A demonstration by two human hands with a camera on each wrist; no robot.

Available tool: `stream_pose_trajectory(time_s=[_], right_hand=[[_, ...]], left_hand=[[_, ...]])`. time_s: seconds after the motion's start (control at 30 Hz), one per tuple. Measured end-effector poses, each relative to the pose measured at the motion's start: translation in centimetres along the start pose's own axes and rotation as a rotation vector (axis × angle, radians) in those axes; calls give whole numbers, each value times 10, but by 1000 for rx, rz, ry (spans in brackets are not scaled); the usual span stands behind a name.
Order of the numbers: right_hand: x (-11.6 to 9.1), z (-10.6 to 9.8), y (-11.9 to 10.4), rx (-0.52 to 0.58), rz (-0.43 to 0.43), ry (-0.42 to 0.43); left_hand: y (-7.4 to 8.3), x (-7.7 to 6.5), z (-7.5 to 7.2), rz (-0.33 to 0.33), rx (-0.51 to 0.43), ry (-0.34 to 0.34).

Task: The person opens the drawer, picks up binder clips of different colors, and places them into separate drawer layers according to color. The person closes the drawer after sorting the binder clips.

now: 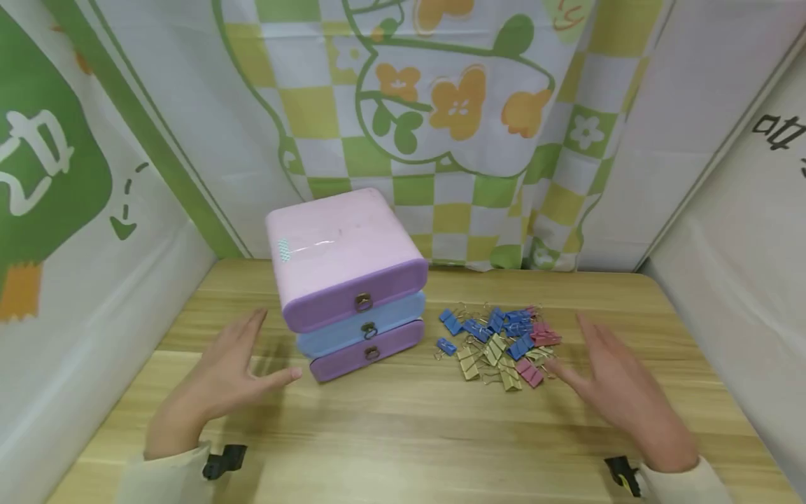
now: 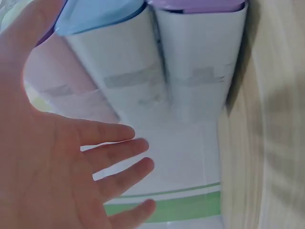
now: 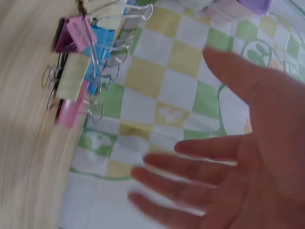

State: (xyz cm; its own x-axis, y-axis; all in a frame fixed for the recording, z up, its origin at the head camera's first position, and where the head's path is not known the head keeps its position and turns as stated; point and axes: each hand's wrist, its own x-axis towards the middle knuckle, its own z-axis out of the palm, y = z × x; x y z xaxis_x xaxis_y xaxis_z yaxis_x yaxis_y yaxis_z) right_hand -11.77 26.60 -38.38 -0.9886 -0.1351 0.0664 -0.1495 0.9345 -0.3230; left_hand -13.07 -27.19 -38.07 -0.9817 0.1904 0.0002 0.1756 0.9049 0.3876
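Observation:
A small three-drawer box [image 1: 346, 245] stands left of centre on the table, with purple, blue and purple drawer fronts and a ring pull on each. My left hand [image 1: 227, 374] is held just left of it, fingers spread and nothing in it; the left wrist view shows the palm beside the box's side wall [image 2: 119, 71]. To the right of the box lies a loose pile of binder clips [image 1: 504, 343] in blue, yellow and pink. My right hand [image 1: 620, 388] hovers right of the pile with fingers extended and holds nothing; in the right wrist view several clips [image 3: 74, 78] appear beyond it.
The wooden table [image 1: 390, 441] reaches back to a checked, flower-printed curtain [image 1: 453, 140]. White printed cloth walls [image 1: 743, 231] close off both sides. Clear tape [image 1: 308, 245] is stuck on the box's pink top.

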Motion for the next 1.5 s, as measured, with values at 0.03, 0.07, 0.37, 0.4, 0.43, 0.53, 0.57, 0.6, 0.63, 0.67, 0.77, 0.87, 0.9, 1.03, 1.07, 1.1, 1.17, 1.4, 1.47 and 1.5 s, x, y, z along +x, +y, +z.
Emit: stream_pose_trajectory(time_s=[0.03,0.07,0.37,0.4,0.43,0.53,0.57,0.6,0.63,0.67,0.77,0.87,0.9,1.03,1.07,1.1,1.17,1.4,1.47,1.5], right_hand=[[1,0,-3,19,-9,13],[1,0,-7,39,-19,24],[16,13,-56,241,-170,11],[19,16,-62,277,-180,9],[22,18,-68,309,-187,5],[31,26,-86,422,-213,6],[34,28,-92,465,-218,8],[37,30,-98,509,-221,8],[40,32,-104,559,-217,2],[43,34,-109,610,-209,-7],[52,39,-126,772,-177,-28],[61,46,-140,899,-147,-59],[63,48,-145,930,-145,-66],[69,54,-164,982,-152,-98],[70,55,-168,992,-159,-102],[71,56,-172,1001,-164,-106],[73,56,-179,1021,-166,-112],[79,58,-200,1097,-108,-114],[81,59,-205,1113,-103,-109],[82,60,-207,1119,-100,-107]], left_hand=[[-1,-1,-2,-3,-25,-2],[-1,-1,-4,-7,-48,-5],[3,1,-26,29,-212,118],[6,3,-28,38,-232,164],[8,5,-29,51,-247,221],[16,14,-26,108,-291,441],[18,19,-24,132,-316,518],[20,24,-21,158,-358,584],[23,30,-18,188,-415,640],[25,35,-16,215,-475,684],[32,50,-10,263,-658,736],[37,57,-8,258,-743,737],[37,59,-7,253,-748,739],[37,67,-7,274,-713,786],[37,70,-8,295,-699,802],[37,73,-9,315,-682,819],[38,78,-12,368,-645,841],[51,81,-26,468,-594,795],[53,81,-26,496,-618,775],[52,82,-25,510,-627,773]])
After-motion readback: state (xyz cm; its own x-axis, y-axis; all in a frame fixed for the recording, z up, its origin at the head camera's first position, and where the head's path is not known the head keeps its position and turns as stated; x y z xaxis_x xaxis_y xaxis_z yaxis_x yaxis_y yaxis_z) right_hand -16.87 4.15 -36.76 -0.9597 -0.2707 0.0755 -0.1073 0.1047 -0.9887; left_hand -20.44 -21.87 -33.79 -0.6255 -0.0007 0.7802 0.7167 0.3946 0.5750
